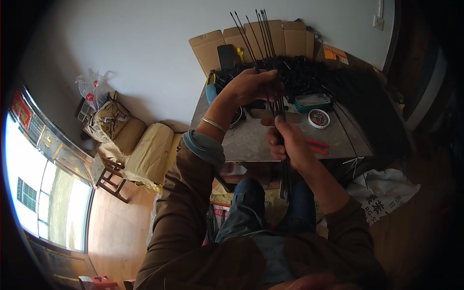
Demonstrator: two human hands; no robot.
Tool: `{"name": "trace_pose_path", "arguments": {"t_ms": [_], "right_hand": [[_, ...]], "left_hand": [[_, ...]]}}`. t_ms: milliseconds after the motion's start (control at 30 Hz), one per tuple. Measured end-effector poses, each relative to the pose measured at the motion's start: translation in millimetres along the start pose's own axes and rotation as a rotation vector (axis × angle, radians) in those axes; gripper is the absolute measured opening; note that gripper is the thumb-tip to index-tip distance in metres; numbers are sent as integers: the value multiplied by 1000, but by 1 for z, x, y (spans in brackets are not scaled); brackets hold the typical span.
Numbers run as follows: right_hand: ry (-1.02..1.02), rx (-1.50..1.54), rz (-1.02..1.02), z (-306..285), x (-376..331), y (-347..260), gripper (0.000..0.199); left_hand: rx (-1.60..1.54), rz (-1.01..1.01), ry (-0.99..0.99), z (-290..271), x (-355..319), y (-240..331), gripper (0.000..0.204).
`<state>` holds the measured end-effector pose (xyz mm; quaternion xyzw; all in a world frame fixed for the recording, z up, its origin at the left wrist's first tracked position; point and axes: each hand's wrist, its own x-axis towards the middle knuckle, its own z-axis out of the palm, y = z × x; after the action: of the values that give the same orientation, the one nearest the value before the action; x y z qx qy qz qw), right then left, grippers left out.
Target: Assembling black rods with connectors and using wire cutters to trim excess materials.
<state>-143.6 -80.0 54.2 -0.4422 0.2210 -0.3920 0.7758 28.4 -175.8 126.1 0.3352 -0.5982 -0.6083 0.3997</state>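
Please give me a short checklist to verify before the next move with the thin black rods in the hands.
1. Left hand grips the black rods near the top: ok.
2. Right hand holds the bundle lower down: ok.
3. Rod tips level: not ok, they fan out.
4. Rod lower ends level: cannot tell.
5. Table has bare space in front: ok.
6. Round dish and red pliers within reach: ok.

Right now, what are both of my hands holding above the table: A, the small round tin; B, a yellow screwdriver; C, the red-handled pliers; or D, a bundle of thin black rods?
D: the left hand and right hand both grip the bundle of thin black rods, while the red-handled pliers and small round tin lie untouched on the table.
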Motion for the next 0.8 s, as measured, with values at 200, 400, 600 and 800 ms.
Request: {"name": "trace_pose_path", "arguments": {"t_ms": [200, 400, 600, 800], "right_hand": [[-3, -122, 12, 6, -10, -1, 42], [-18, -292, 87, -12, -18, 17, 33], [-87, -409, 150, -45, -29, 22, 30], [292, -1246, -335, -135, -5, 36, 32]], "left_hand": [[-452, -48, 25, 12, 16, -22, 42], [-581, 17, 235, 16, 32, -23, 31], [-555, 45, 184, -3, 26, -30, 24], [-490, 18, 189, 4, 12, -32, 28]]}}
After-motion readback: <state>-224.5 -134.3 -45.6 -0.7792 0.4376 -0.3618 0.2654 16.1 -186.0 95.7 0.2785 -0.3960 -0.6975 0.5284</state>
